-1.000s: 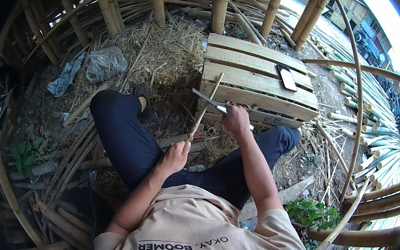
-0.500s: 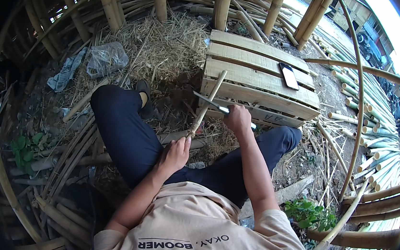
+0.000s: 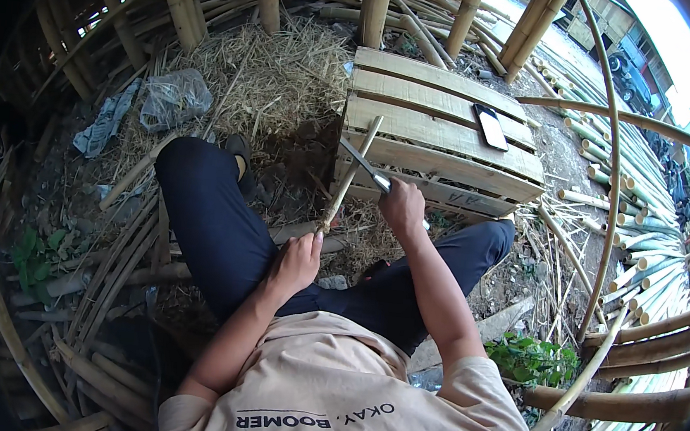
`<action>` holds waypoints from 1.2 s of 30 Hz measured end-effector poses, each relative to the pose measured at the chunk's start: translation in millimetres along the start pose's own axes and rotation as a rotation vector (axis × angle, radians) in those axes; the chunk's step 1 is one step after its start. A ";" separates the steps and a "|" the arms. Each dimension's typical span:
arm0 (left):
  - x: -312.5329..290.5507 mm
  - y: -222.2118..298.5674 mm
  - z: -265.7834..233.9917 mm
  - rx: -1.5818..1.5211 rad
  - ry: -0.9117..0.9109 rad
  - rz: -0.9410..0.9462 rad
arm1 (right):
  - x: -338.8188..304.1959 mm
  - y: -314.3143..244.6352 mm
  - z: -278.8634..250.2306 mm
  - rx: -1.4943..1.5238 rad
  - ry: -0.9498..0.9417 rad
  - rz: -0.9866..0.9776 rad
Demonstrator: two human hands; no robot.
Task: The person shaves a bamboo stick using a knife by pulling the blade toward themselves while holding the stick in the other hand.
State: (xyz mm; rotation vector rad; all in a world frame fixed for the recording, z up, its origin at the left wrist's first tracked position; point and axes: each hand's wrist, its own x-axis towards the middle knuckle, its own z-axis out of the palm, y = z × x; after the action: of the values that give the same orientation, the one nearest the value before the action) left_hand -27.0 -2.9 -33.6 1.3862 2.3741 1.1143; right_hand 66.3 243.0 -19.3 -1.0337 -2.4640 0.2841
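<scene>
My left hand [image 3: 297, 262] is closed round the near end of a thin pale bamboo stick [image 3: 337, 201]. The stick slants up and away, and its far end overlaps the edge of a slatted wooden crate [image 3: 418, 149]. In my right hand [image 3: 403, 209] is the handle of a knife [image 3: 364, 165]. The blade points up and to the left and crosses the stick along its upper half. Whether the edge bites into the stick, I cannot tell. Both hands are between my spread knees, in front of the crate.
A phone [image 3: 490, 127] lies on the crate's top. Straw [image 3: 267, 75] and a crumpled clear plastic bag [image 3: 175, 99] cover ground to the left. Bamboo posts [image 3: 375, 11] stand behind, and cut poles [image 3: 645, 244] are stacked on the right. A leafy plant [image 3: 530, 362] grows near my right elbow.
The knife blade has shifted up and left along the stick, now steeper and reaching past it. The whole view has slid slightly to the left. Both hands keep their hold.
</scene>
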 end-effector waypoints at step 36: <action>-0.2 14.9 -7.0 0.036 -0.024 -0.054 | 6.5 -4.5 13.1 0.119 -0.088 0.022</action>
State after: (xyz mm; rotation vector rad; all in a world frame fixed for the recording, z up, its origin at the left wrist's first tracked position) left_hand -20.2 -2.4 -18.6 1.3311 2.4114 1.0407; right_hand 53.3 244.3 -27.1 -1.0184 -2.4810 0.4869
